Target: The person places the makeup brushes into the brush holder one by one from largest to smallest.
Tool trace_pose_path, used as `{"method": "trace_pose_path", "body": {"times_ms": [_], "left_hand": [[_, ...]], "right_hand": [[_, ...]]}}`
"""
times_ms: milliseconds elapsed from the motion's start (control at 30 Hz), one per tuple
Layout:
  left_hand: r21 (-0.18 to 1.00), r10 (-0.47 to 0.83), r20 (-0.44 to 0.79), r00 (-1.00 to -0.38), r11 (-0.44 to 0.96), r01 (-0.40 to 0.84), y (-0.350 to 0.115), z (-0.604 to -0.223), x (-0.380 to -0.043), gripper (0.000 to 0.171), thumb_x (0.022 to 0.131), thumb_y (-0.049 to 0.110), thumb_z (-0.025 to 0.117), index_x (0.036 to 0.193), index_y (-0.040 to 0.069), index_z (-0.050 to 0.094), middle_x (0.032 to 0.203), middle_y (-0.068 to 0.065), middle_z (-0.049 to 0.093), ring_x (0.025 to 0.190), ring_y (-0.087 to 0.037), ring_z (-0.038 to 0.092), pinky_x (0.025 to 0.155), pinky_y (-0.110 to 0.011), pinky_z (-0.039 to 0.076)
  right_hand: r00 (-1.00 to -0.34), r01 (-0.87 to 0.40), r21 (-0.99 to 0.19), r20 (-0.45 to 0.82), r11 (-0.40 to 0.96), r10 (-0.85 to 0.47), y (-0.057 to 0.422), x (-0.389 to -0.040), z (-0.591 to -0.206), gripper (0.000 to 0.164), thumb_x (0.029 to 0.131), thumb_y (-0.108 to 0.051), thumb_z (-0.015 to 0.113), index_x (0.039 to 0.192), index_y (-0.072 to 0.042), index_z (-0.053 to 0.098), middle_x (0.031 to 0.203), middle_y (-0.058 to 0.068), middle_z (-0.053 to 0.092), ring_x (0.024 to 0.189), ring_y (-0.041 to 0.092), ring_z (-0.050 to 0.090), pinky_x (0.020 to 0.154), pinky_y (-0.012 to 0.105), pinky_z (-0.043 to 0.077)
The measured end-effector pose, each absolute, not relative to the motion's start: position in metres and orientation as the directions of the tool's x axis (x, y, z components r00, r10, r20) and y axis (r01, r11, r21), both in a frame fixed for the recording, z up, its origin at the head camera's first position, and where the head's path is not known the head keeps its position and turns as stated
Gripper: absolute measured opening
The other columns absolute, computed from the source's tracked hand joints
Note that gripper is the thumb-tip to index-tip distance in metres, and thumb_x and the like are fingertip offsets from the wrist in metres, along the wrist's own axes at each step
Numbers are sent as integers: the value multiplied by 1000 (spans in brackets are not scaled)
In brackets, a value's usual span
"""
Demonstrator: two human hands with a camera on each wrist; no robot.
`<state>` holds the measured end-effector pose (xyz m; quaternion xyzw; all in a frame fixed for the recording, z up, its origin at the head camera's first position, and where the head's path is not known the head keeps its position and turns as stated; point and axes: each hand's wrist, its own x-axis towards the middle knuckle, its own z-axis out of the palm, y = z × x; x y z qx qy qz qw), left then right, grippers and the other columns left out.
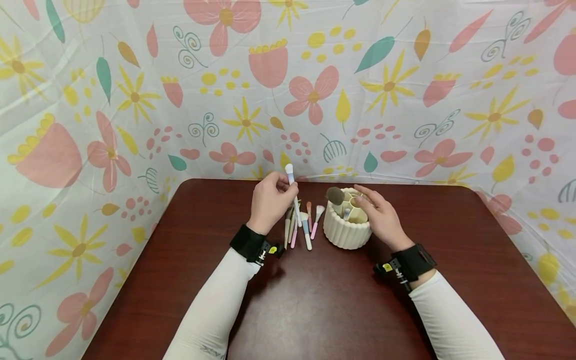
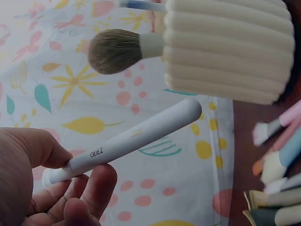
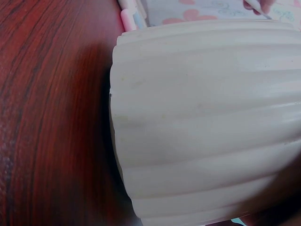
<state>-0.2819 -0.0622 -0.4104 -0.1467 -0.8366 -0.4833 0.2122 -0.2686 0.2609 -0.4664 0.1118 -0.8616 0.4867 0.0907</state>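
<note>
My left hand (image 1: 272, 200) pinches a white makeup brush (image 2: 136, 136) between thumb and fingers, near its bristle end. The pale bristles point up, and the rounded handle end angles down above the loose brushes. To the right stands a cream, ribbed brush holder (image 1: 346, 232) with several compartments. A large brush with a fluffy brown head (image 1: 335, 195) stands in it, along with a smaller brush (image 1: 347, 214). My right hand (image 1: 381, 220) rests against the holder's right side and rim, fingers extended. The holder's wall fills most of the right wrist view, which hides those fingers.
Several loose makeup brushes (image 1: 306, 231) lie on the dark wooden table (image 1: 292, 310), left of the holder and just beside my left hand. A flower-printed cloth (image 1: 315, 100) hangs behind the table's far edge and along its left side.
</note>
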Motion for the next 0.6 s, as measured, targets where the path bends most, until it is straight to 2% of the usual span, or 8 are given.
{"method": "trace_pose_path", "body": {"times_ms": [267,600], "left_hand": [[743,34,543,-839,446,499,-52,-403,-276,16,102,21,78,106,7,72,94,-5,75,80,-18,71,78,-37,58],[700,75,641,-764,353,621,-40,-399,-268,13,103,14,78,109,5,71,99,-8,75,84,-19,73,80,-33,60]], "right_hand": [[-954,-298,-823,275,484,-120,260,-268,-469,57,118,-46,54,167,-16,53,162,18,54,148,41,53,117,67,40],[-952,-302,-818,285,490,-112,259,-268,-467,56,119,-45,54,167,-16,54,161,19,55,148,41,53,118,67,40]]}}
